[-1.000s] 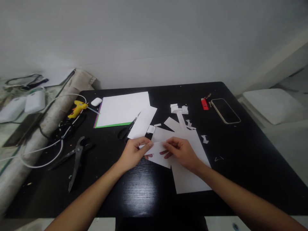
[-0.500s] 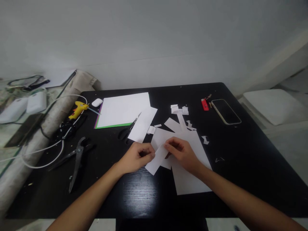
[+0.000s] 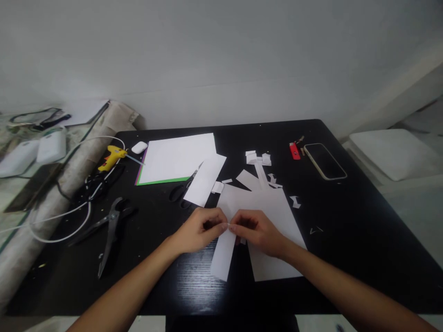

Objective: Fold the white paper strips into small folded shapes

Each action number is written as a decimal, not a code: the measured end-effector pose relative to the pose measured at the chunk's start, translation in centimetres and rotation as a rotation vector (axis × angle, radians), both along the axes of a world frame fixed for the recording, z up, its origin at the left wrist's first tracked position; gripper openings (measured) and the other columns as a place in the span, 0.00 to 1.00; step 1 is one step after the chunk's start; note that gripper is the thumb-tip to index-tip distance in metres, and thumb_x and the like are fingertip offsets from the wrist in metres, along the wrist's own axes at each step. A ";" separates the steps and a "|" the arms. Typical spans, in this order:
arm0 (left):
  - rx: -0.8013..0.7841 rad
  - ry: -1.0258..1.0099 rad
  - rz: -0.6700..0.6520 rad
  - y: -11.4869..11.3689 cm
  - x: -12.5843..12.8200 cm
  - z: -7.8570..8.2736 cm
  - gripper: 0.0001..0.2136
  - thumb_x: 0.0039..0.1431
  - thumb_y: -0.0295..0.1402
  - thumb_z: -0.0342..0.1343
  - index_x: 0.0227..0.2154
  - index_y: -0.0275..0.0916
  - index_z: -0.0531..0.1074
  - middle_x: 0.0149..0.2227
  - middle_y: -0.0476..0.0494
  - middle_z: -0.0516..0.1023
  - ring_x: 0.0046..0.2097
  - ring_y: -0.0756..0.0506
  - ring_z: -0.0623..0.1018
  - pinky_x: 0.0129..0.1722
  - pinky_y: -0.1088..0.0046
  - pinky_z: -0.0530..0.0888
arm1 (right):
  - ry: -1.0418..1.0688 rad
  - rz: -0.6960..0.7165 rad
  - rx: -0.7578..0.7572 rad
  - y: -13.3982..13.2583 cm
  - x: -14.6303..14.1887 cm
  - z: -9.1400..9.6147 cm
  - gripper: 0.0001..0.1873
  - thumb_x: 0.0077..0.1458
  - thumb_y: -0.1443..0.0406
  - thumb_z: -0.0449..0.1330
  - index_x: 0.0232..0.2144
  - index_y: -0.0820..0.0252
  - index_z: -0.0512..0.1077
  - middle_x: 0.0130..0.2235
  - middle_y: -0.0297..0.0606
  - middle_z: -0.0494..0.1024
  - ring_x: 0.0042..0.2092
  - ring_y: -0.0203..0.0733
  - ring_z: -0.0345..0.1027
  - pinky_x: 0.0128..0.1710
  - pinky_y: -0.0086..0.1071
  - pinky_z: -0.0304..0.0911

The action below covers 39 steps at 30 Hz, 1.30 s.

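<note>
Newly turned: a white paper strip point(image 3: 222, 260), aslant half a second ago, now runs its long free end toward the near edge of the black desk point(image 3: 349, 207).
Left hand point(image 3: 200, 233): thumb and forefinger pinched narrow on the strip's far end, the other fingers curled.
Right hand point(image 3: 261, 233): drawn in beside the left, thumb and forefinger closed on the same end, the fingertips of the two hands meeting or nearly so.
Strip's end: with both hands gathered there, the work appears to have narrowed to that one edge; whether it is creased is hidden by the fingers.
Strip's place: in front of the person, left of a larger white sheet point(image 3: 277, 260) that lies partly under the right hand; whether its lower end touches the desk cannot be told.
Beyond the hands: a loose white piece point(image 3: 206, 180) lies across scissors point(image 3: 177, 193), unmoved, near a folded paper piece point(image 3: 251, 157) and small scraps point(image 3: 295, 201).
Left side: a yellow glue gun point(image 3: 112, 157) and a plier-like tool point(image 3: 113, 223), well apart from the hands.
Right side: a red lighter point(image 3: 295, 151) beside a phone point(image 3: 325, 161).
</note>
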<state>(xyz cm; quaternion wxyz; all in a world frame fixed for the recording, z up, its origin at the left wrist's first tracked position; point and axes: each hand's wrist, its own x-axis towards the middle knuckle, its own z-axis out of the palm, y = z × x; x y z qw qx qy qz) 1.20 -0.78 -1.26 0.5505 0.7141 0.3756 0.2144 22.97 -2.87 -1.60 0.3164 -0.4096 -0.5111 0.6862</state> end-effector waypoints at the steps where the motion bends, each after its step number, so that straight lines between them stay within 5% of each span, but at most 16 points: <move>1: 0.006 0.002 -0.011 0.0 0.1 0.0 0.12 0.67 0.38 0.55 0.31 0.35 0.72 0.23 0.53 0.65 0.26 0.52 0.63 0.26 0.76 0.60 | -0.005 0.010 0.002 -0.1 0.0 0.0 0.13 0.56 0.57 0.68 0.29 0.62 0.77 0.24 0.34 0.76 0.27 0.37 0.70 0.30 0.30 0.64; 15: -0.024 -0.040 -0.044 -0.1 0.3 -0.3 0.10 0.64 0.33 0.56 0.27 0.36 0.72 0.23 0.52 0.67 0.26 0.52 0.64 0.27 0.76 0.61 | -0.065 0.094 0.108 -0.3 0.0 0.4 0.11 0.59 0.58 0.63 0.31 0.60 0.76 0.24 0.32 0.73 0.27 0.37 0.68 0.28 0.31 0.61; 25: -0.116 -0.121 0.154 0.6 -0.4 0.1 0.10 0.62 0.33 0.55 0.25 0.36 0.69 0.20 0.54 0.65 0.24 0.52 0.64 0.26 0.76 0.60 | 0.060 -0.072 0.023 0.4 0.1 0.0 0.13 0.58 0.58 0.64 0.27 0.60 0.73 0.26 0.35 0.77 0.28 0.39 0.71 0.32 0.35 0.69; 39: -0.077 -0.056 0.085 0.0 0.2 -0.3 0.10 0.64 0.37 0.58 0.30 0.36 0.71 0.23 0.53 0.65 0.26 0.52 0.63 0.26 0.76 0.60 | 0.003 -0.053 0.022 0.0 -0.2 -0.1 0.14 0.54 0.56 0.68 0.29 0.60 0.73 0.25 0.32 0.74 0.27 0.37 0.70 0.30 0.32 0.66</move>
